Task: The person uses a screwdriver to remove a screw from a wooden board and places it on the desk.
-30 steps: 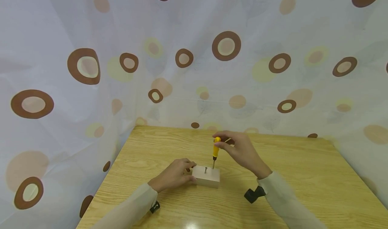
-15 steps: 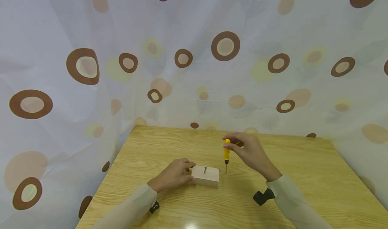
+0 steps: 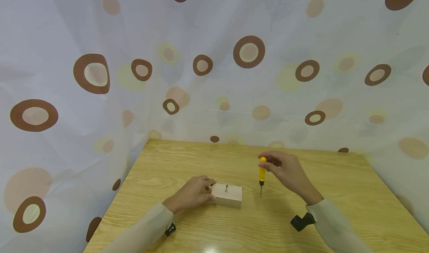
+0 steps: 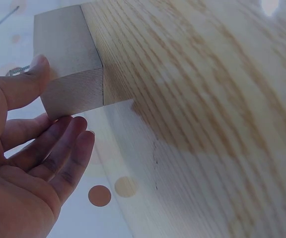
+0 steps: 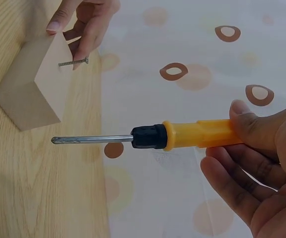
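Observation:
A pale wooden block point(image 3: 227, 199) lies on the table, and a screw point(image 5: 72, 63) stands up from its top face. My left hand point(image 3: 190, 195) grips the block's left end between thumb and fingers. To the right of the block, my right hand point(image 3: 291, 174) pinches the yellow handle of a screwdriver point(image 3: 262, 174) near its top. The screwdriver points down, its metal shaft point(image 5: 91, 140) apart from both block and screw. In the right wrist view the handle's end is hidden by the hand.
The wood-grain table point(image 3: 321, 186) extends to both sides of the hands. A white sheet with brown and yellow circles point(image 3: 249, 52) hangs behind it and at the sides. A black strap piece point(image 3: 302, 221) is at the right wrist.
My right hand has carried the screwdriver away from above the block, to the right and slightly nearer. The left hand and the block with its screw have stayed in place.

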Tool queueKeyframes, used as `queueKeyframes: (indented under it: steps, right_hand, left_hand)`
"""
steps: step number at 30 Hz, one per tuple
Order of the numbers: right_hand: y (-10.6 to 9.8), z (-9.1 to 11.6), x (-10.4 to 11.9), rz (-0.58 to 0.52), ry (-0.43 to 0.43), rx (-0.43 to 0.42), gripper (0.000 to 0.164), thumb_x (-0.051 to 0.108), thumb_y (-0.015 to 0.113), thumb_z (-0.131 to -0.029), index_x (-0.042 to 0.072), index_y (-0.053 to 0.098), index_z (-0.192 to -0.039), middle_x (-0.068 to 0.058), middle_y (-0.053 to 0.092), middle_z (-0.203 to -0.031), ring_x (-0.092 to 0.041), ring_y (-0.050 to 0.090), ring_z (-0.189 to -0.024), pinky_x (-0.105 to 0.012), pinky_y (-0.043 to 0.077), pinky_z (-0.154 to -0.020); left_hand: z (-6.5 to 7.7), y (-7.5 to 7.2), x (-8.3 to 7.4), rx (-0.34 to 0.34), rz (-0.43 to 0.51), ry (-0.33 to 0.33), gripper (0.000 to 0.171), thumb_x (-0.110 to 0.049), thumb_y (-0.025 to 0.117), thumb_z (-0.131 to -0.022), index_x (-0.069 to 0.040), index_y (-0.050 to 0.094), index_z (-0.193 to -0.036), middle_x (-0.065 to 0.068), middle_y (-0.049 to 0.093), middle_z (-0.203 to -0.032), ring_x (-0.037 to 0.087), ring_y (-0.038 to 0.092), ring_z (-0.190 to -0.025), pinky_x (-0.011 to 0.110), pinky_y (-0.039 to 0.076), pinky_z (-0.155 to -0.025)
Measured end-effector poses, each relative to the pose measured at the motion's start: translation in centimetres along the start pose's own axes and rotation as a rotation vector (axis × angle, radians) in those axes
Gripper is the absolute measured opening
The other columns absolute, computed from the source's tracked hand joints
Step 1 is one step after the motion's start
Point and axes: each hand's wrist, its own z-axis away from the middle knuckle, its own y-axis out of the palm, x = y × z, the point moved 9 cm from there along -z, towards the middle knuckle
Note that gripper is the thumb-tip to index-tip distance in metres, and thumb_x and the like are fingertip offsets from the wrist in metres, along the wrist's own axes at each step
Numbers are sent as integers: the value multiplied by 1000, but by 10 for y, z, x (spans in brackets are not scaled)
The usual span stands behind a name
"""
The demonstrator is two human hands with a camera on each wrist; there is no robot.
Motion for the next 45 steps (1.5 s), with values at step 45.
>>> queueKeyframes:
  steps: [45]
  right_hand:
    - [-14,60,-91,52,270,100,31,27,70,-101,3,73,-120,4,73,-86,-12,69,-70,-34,59,-64]
  left_hand:
    - [1,0,-2,6,-17,-6,60,-38,74,-95,-2,61,-141,9,65,-132,18,66,-106,27,56,-85]
